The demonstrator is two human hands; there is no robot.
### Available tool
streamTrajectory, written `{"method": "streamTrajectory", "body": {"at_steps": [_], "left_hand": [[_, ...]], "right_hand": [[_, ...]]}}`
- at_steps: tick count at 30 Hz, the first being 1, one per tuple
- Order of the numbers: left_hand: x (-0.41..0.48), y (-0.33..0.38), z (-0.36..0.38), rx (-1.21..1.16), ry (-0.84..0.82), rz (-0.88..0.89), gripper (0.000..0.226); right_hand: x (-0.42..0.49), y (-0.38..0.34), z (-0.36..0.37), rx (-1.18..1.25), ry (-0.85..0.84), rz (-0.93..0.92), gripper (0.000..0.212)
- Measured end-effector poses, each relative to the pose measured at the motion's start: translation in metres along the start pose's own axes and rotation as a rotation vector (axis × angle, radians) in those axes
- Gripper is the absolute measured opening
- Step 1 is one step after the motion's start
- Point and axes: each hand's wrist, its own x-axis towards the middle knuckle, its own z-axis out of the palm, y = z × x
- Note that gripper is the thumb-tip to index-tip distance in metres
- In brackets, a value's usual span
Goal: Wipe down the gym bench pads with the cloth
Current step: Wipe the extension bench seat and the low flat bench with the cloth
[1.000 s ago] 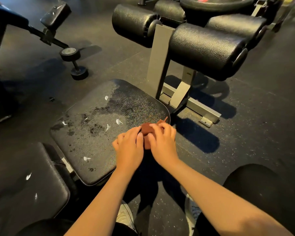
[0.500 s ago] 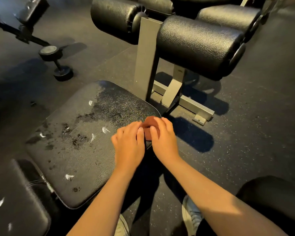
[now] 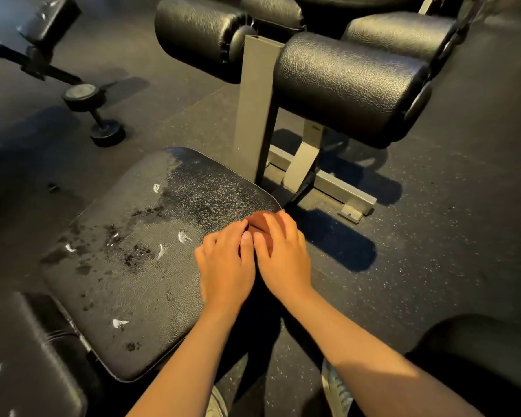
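Observation:
A black bench seat pad fills the lower left, streaked with wet patches, dark specks and several white tears. A small reddish-brown cloth lies at the pad's right edge, mostly hidden beneath my fingers. My left hand and my right hand lie side by side, palms down, with the fingers of both over the cloth. Whether they curl round it or press flat is unclear. A second black pad adjoins at the bottom left.
Black leg roller pads on a grey steel post stand just beyond the seat. A dumbbell lies on the rubber floor at the left, near another machine's arm. My shoes and a dark knee sit below.
Both hands with the cloth stay at the pad's right edge, nudged slightly. The view has dipped and shifted, so the roller pads appear larger and nearer the top.

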Motion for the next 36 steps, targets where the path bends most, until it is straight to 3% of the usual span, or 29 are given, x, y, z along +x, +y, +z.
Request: {"method": "streamTrajectory", "body": {"at_steps": [8,16,20,24,27,33,36], "left_hand": [[-0.001,-0.004,0.001,0.022,-0.009,0.019,0.036],[-0.008,-0.006,-0.002,-0.061,0.004,0.068,0.038],[-0.016,-0.019,-0.009,-0.129,-0.017,0.092,0.033],[-0.050,-0.022,-0.027,-0.019,-0.017,0.006,0.040],[-0.073,-0.042,-0.036,-0.049,-0.008,0.014,0.039],[-0.094,-0.048,-0.049,-0.172,0.006,0.053,0.039],[-0.093,-0.053,-0.049,-0.168,-0.002,0.066,0.042]], "right_hand": [[0.049,-0.004,-0.004,0.017,-0.064,0.012,0.042],[-0.044,-0.004,0.010,0.089,0.048,0.026,0.048],[-0.029,0.000,-0.007,0.097,-0.013,-0.020,0.045],[-0.008,-0.011,-0.012,0.144,0.004,0.108,0.042],[-0.034,-0.024,0.002,0.049,0.016,0.100,0.043],[-0.104,-0.047,0.028,0.172,-0.063,0.048,0.046],[-0.095,-0.040,0.020,0.199,-0.076,0.005,0.041]]}}
